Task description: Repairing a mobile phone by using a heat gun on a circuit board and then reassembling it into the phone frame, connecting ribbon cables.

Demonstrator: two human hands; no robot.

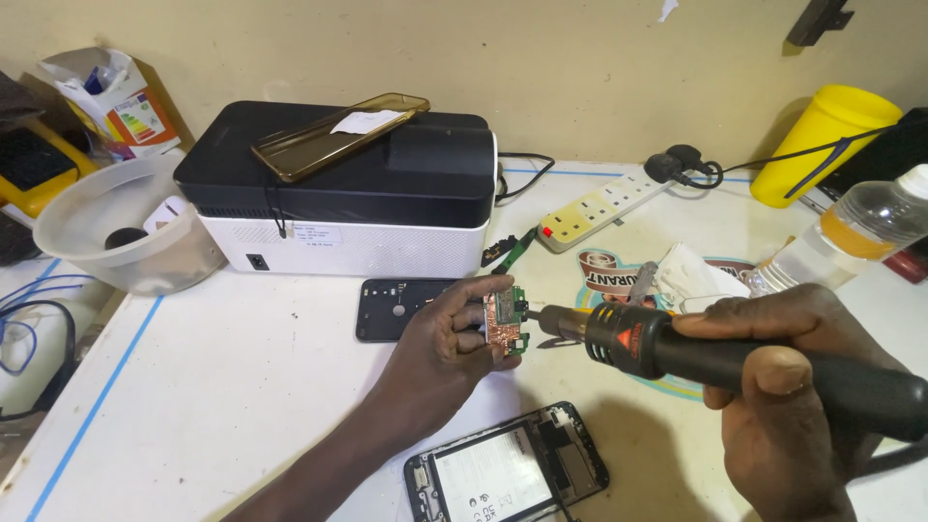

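White worktable, blue-taped edges, beige wall behind. Mid-table: small green circuit board (pixel 506 321) pinched upright in left hand (pixel 447 340) fingertips, nozzle of black hot-air tool (pixel 677 350) almost touching it, right hand (pixel 788 387) wrapped shut round the handle. Risk: scorched fingertips or overheated board from such closeness. Opened phone (pixel 507 474) at near edge, printer (pixel 343 188) toward back.

circuit board (pixel 506 321): green, copper-coloured shield | hot-air tool (pixel 735 362): black body, red mark, metal nozzle | tabletop (pixel 242 387): white, blue tape lines | printer (pixel 348 188): black top, white base | cup (pixel 820 140): yellow | power strip (pixel 604 206): cream, red switch | phone case (pixel 338 135): translucent brown
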